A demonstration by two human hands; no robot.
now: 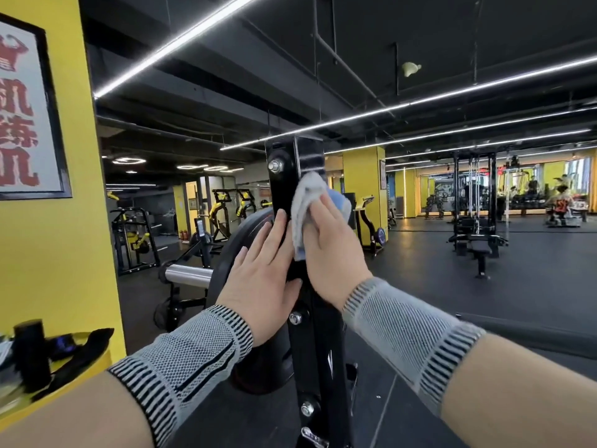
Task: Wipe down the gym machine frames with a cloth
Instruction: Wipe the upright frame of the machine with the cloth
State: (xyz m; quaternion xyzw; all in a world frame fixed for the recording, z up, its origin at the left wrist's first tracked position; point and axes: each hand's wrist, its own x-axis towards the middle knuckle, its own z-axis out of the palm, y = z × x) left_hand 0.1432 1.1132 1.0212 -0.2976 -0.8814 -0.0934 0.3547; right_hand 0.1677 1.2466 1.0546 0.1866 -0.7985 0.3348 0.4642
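Near the top of the black steel upright post, my right hand grips the grey-blue cloth, left hand flat and bracing; lower post and other machines probably still unwiped.

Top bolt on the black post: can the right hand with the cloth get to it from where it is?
Probably yes. The bolt sits just up-left of the cloth held by the right hand; nothing covers it. The left hand rests lower on the post.

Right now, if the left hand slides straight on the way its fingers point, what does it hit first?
Probably the top bolt: the left hand lies flat on the black upright post, fingers pointing up it. Depth is unclear, so it might pass beside it.
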